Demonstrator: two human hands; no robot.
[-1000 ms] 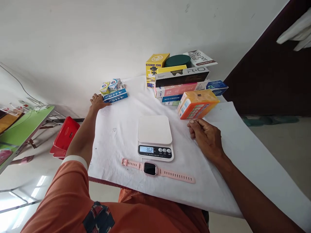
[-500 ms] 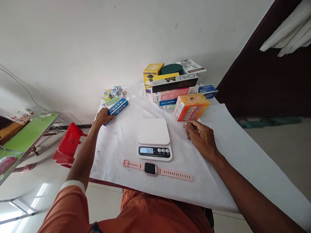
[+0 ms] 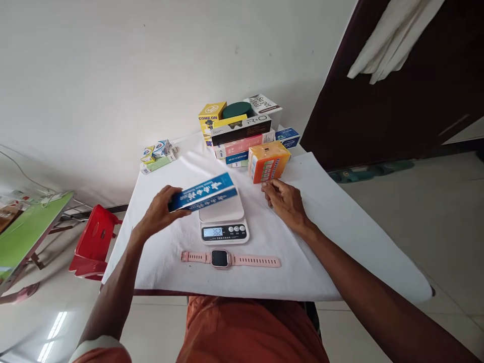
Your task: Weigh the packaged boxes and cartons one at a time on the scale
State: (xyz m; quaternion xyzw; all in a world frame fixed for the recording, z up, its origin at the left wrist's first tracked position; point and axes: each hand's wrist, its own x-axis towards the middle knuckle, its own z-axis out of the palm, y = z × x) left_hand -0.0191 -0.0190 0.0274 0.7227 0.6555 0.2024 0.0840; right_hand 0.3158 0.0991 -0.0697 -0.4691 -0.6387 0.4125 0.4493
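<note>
My left hand (image 3: pixel 162 209) grips one end of a long blue toothpaste box (image 3: pixel 206 190), fingers over the top and thumb below. Tilted, the box reaches across above the white plate of a kitchen scale (image 3: pixel 223 214), hiding much of it. The scale's lit display appears to read 362. Beside the front of an orange wrapped pack (image 3: pixel 269 161) lies my right hand (image 3: pixel 285 201), fingers curled in and nothing visible in them. A pink-strapped smartwatch (image 3: pixel 220 258) is stretched out in front of the scale.
Several boxes, including a yellow box (image 3: pixel 212 113) and a black box (image 3: pixel 242 130), cluster with a dark green lid (image 3: pixel 237 109) at the back. Small boxes (image 3: pixel 159 156) sit at the back left. A red chair (image 3: pixel 93 242) stands left of the white-covered table (image 3: pixel 313 237).
My left hand has lifted the blue toothpaste box off the table's left side and carried it right, over the scale. My right hand stays by the orange pack. The view has shifted.
</note>
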